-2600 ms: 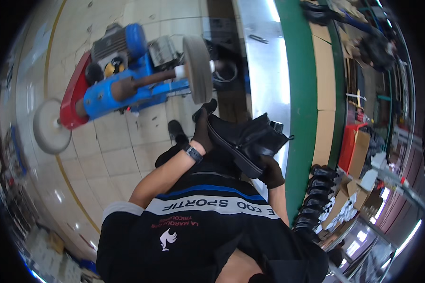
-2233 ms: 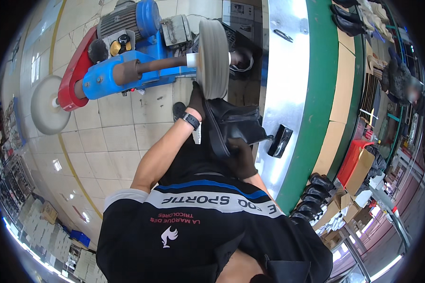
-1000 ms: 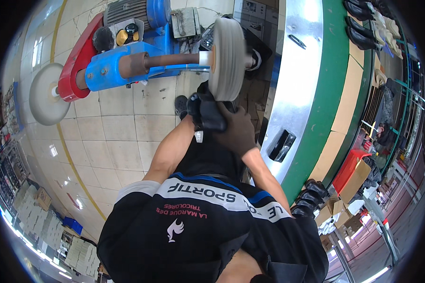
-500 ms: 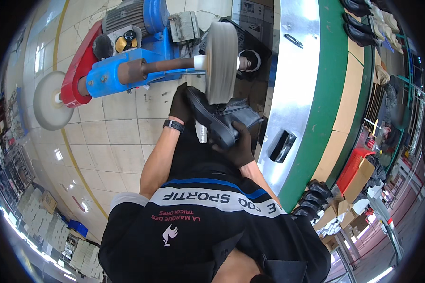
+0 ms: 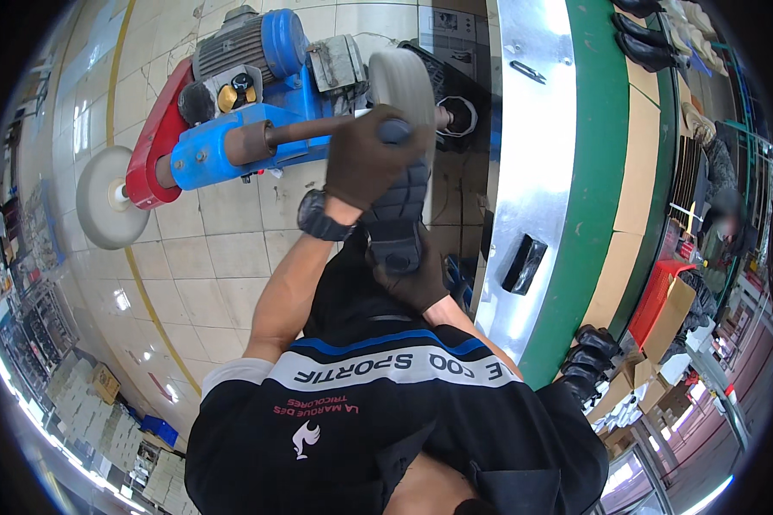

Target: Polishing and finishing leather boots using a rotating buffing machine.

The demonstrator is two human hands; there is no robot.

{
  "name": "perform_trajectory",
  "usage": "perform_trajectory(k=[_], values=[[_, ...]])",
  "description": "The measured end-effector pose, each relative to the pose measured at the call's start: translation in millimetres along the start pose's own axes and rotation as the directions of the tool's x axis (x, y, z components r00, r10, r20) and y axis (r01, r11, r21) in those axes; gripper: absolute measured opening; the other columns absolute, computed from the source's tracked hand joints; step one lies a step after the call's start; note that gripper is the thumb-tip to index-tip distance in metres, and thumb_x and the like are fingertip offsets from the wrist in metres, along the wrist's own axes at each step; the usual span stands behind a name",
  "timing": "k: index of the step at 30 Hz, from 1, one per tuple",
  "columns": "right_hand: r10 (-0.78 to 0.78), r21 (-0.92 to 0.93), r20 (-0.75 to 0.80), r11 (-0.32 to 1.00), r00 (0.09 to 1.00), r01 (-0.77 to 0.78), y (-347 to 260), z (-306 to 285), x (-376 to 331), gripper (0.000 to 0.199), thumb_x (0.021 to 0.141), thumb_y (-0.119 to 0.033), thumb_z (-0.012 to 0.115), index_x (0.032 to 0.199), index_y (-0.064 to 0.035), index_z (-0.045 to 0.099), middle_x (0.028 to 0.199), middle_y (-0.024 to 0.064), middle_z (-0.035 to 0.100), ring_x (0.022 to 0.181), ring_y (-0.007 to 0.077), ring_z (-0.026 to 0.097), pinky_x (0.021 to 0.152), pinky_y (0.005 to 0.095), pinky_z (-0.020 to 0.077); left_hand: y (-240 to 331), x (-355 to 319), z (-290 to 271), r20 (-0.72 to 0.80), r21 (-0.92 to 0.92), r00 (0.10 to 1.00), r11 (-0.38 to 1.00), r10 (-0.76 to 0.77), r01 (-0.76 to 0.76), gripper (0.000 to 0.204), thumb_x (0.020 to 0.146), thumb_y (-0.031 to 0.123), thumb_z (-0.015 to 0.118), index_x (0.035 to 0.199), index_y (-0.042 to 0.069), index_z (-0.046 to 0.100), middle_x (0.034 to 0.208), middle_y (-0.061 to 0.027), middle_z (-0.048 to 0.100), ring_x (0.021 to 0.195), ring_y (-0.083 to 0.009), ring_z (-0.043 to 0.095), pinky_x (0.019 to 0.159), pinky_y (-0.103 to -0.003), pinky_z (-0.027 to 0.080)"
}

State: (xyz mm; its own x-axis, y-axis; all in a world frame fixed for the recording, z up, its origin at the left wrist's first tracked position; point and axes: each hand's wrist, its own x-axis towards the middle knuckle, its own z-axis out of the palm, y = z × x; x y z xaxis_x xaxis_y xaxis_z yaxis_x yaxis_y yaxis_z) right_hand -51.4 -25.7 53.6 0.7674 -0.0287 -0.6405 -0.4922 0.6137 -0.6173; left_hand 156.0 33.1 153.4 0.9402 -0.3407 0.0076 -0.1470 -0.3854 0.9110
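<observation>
Two hands: both gloved in dark fabric, and both are closed on one black shoe (image 5: 397, 215), which is held sole-up against the buffing wheel (image 5: 401, 81).
Left hand (image 5: 371, 159): its fingers are wrapped over the toe end of the shoe, right at the buffing wheel; a dark wristwatch (image 5: 320, 219) is worn just behind the glove.
Right hand (image 5: 414, 279): it is clamped around the heel end of the shoe, on the side away from the buffing wheel, nearest the person's chest.
Shoe: its ribbed black sole faces the camera; the toe touches the lower face of the buffing wheel, though the exact contact spot is hidden by the left glove.
Buffing wheel: pale grey, mounted at the end of a rusty shaft (image 5: 305, 133) that runs out from a blue machine body (image 5: 232, 142).
Motor (image 5: 240, 47): a grey ribbed housing with a blue end cap, set behind the blue body, further from the buffing wheel.
Second disc (image 5: 103, 197): a flat pale disc is seen at the far end of the machine, well apart from the buffing wheel, beside a red guard (image 5: 150, 142).
Bench (image 5: 537, 163): a shiny metal surface with a green edge runs just beside the buffing wheel; a black shoe part (image 5: 524, 264) lies on it.
</observation>
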Motion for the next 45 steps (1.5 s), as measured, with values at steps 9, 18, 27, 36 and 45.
perform_trajectory(k=[9,18,27,36,45], values=[[0.113,0.548,0.180,0.814,0.977,-0.195,-50,25,4,0.045,0.078,-0.017,0.060,0.118,-0.0081,0.042,0.110,0.0084,0.052,0.097,0.0178,0.053,0.084,0.0314,0.0448,29,24,44,0.364,0.086,0.883,0.933,0.297,-0.350,0.035,0.071,0.038,0.066,0.081,0.005,0.061,0.067,-0.0123,0.061,0.059,-0.0261,0.061,0.054,-0.035,0.048],[-0.098,-0.312,-0.028,0.946,0.995,0.084,-27,-31,-50,0.043,0.079,-0.030,0.060,0.113,-0.0057,0.052,0.111,0.0105,0.056,0.102,0.0178,0.053,0.090,0.0278,0.0423,40,-90,29,0.627,-0.467,-0.040,0.333,0.778,-0.819,0.020,0.075,0.020,0.057,0.085,0.002,0.058,0.081,-0.0114,0.058,0.074,-0.0285,0.058,0.072,-0.041,0.047],[0.400,0.539,-0.024,0.777,0.916,-0.325,-71,14,5,0.035,0.074,-0.020,0.061,0.104,-0.0023,0.057,0.094,0.0105,0.063,0.081,0.0207,0.062,0.076,0.0300,0.0498,-114,-69,52,0.597,-0.558,0.408,0.009,-0.690,0.830,0.037,0.085,0.035,0.047,0.103,0.003,0.056,0.094,-0.0082,0.060,0.085,-0.0211,0.058,0.076,-0.036,0.047],[0.379,0.549,-0.030,0.780,0.925,-0.301,-72,19,9,0.033,0.078,-0.024,0.057,0.101,-0.0010,0.058,0.091,0.0118,0.064,0.076,0.0229,0.063,0.073,0.0330,0.0518,-122,-75,57,0.592,-0.673,0.493,-0.055,-0.637,0.737,0.031,0.082,0.032,0.045,0.083,0.003,0.058,0.073,-0.0078,0.060,0.069,-0.0189,0.057,0.070,-0.029,0.046],[0.055,-0.175,-0.264,0.979,0.963,-0.103,-95,38,-34,0.050,0.079,-0.023,0.058,0.120,0.0019,0.042,0.107,0.0120,0.057,0.090,0.0176,0.059,0.078,0.0265,0.0470,-81,-95,33,0.430,-0.782,0.555,0.014,-0.713,0.623,0.024,0.086,0.026,0.047,0.092,0.006,0.057,0.084,-0.0045,0.060,0.077,-0.0153,0.057,0.074,-0.028,0.045]])
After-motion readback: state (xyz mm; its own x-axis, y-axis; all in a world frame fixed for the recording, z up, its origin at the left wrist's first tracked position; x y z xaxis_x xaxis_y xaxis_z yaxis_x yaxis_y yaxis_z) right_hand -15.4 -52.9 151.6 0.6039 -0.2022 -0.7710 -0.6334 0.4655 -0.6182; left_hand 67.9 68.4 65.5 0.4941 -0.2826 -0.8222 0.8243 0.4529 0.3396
